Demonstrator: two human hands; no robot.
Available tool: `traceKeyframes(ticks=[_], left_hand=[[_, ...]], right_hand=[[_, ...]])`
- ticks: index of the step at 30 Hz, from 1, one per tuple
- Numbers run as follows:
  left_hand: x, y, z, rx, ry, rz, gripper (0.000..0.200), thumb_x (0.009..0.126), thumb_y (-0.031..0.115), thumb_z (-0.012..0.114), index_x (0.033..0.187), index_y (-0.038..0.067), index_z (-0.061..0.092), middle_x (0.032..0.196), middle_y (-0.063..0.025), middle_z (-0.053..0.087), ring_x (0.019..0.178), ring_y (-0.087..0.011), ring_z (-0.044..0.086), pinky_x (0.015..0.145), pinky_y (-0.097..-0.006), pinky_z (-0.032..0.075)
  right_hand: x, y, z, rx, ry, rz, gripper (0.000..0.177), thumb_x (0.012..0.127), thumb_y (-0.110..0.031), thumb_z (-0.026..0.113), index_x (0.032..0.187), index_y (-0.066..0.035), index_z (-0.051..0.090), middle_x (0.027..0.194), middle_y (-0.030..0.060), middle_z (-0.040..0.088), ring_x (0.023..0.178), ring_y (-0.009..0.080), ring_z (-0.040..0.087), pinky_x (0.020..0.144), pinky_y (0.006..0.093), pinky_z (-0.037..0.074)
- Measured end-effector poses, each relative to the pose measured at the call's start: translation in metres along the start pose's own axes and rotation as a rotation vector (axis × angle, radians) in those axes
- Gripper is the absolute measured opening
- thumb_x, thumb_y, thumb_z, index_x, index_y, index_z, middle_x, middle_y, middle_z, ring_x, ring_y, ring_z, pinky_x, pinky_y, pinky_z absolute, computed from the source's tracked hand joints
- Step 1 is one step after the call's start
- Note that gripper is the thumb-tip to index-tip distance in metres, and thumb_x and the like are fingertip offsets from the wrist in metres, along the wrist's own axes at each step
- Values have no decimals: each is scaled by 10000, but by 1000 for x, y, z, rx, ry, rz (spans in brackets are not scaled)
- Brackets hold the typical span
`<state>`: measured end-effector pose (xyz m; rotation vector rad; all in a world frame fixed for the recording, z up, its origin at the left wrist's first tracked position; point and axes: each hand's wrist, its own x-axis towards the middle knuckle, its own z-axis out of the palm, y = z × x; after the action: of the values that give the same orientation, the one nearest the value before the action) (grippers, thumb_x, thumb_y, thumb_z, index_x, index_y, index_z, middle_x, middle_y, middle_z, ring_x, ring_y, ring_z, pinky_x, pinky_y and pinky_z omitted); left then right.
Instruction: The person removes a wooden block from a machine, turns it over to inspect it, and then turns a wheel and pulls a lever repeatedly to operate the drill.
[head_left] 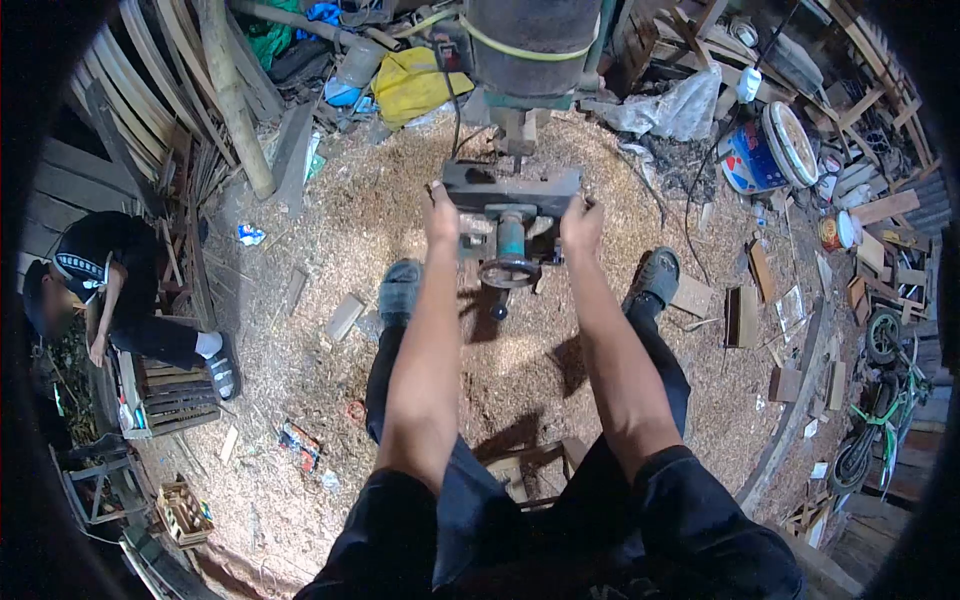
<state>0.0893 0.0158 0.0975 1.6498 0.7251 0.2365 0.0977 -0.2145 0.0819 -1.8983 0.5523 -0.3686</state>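
Observation:
A dark, flat workpiece [512, 187] lies across the machine in front of me, above a green column with a round handwheel [509, 273]. My left hand [441, 213] is closed round its left end. At the right end, my right hand [581, 225] is closed on the same piece, thumb and fingers near the corner. A drill-like spindle [517, 163] comes down from the large machine body [530, 45] to the far edge of the piece. What the fingers do underneath is hidden.
A seated person [125, 290] is at the left, near a slatted crate [178, 392]. Wood shavings [330, 240] cover the floor. A white and blue bucket [765, 150], wood offcuts [741, 316] and a green motorbike [885, 410] stand right. A yellow sack [415, 85] lies beyond.

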Motion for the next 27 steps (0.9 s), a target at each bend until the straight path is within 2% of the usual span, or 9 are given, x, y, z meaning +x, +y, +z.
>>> traceKeyframes(ticks=[4, 6, 7, 8, 12, 15, 18, 23, 27], left_hand=[[9, -3, 11, 202, -66, 6, 754, 956, 528, 368, 1421, -65, 350, 1455, -274, 380, 1365, -378, 355, 1128, -393, 253], [25, -13, 12, 65, -175, -3, 699, 949, 508, 387, 1385, -36, 431, 1410, -237, 453, 1322, -342, 413, 1103, -390, 284], [17, -4, 12, 70, -225, -77, 670, 953, 496, 392, 1381, -17, 448, 1407, -202, 468, 1307, -311, 430, 1096, -388, 289], [8, 4, 12, 72, -274, -154, 642, 957, 484, 396, 1377, 3, 465, 1404, -168, 483, 1293, -280, 446, 1088, -386, 293], [14, -32, 56, 47, -332, 18, 618, 939, 464, 389, 1273, -30, 549, 1310, -236, 551, 1230, -370, 497, 1046, -410, 345], [-42, 18, 70, 159, -442, 199, 566, 940, 389, 374, 1306, -13, 533, 1361, -196, 527, 1293, -336, 459, 1083, -386, 320], [-61, 19, 109, 169, -495, 224, 562, 929, 369, 406, 1335, -6, 510, 1401, -208, 485, 1329, -328, 426, 1105, -369, 300], [-144, 47, 137, -131, -562, 78, 621, 904, 355, 481, 1373, -51, 450, 1426, -231, 451, 1349, -312, 400, 1112, -358, 282], [-184, 49, 145, -477, -529, 53, 633, 921, 265, 528, 1437, -51, 342, 1512, -193, 336, 1383, -268, 347, 1130, -340, 259]], right_hand=[[45, -13, 4, -144, -205, 95, 654, 821, -473, 660, 1128, 100, 586, 1103, 304, 628, 1092, 417, 597, 945, 427, 454], [42, -39, -15, -203, -359, 127, 634, 801, -490, 680, 1077, 79, 629, 1078, 284, 649, 1081, 383, 617, 929, 416, 469], [46, -25, -10, -37, -318, -54, 612, 741, -505, 740, 997, 47, 679, 1042, 252, 676, 1041, 330, 651, 899, 404, 490], [58, -8, -3, -57, -283, -11, 596, 726, -497, 756, 975, 41, 687, 1023, 243, 683, 1015, 325, 661, 885, 401, 498], [111, 53, -15, -8, -187, 53, 570, 655, -454, 828, 929, 30, 705, 946, 189, 711, 899, 287, 689, 813, 371, 519], [115, 38, -67, -47, -218, 110, 545, 691, -432, 818, 986, 13, 709, 943, 110, 704, 822, 209, 666, 723, 344, 511], [120, 39, -117, -90, -252, 201, 515, 709, -412, 819, 980, 11, 706, 955, 95, 709, 856, 180, 653, 766, 333, 506], [142, 39, -186, -105, -98, -38, 357, 776, -236, 801, 1006, 4, 671, 930, 97, 703, 840, 160, 653, 761, 325, 514], [134, -14, -238, 185, -179, -249, 534, 760, -286, 819, 1101, 65, 604, 985, 164, 681, 881, 203, 653, 800, 329, 514]])
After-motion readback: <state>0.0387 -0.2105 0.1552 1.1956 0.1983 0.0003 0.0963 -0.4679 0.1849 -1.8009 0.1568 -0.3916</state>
